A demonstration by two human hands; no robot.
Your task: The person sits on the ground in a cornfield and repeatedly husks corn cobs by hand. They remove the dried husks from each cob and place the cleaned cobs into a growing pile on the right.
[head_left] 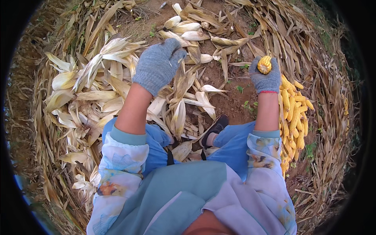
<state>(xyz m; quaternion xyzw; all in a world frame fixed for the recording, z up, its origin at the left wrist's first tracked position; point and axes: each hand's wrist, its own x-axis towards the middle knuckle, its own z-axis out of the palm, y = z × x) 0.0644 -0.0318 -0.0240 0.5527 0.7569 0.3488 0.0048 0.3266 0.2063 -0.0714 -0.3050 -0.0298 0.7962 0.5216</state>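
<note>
My right hand (265, 79), in a grey knit glove with a red cuff edge, grips a husked yellow ear of corn (265, 65), one end facing up. Just below and right of that wrist lies a pile of bare yellow corn ears (295, 114). My left hand (160, 66), also gloved in grey, is above loose dry husks (177, 102), its fingers curled and thumb bent inward. Whether something sits inside that curl is hidden. Several ears still in pale husks (188, 30) lie on the soil beyond my left hand.
Torn husks (97, 97) are heaped along my left side. Flattened dry cornstalks and leaves (286, 35) ring the spot. Reddish soil (235, 100) with small green seedlings shows between my hands. My dark shoe (217, 129) rests among husks between my knees.
</note>
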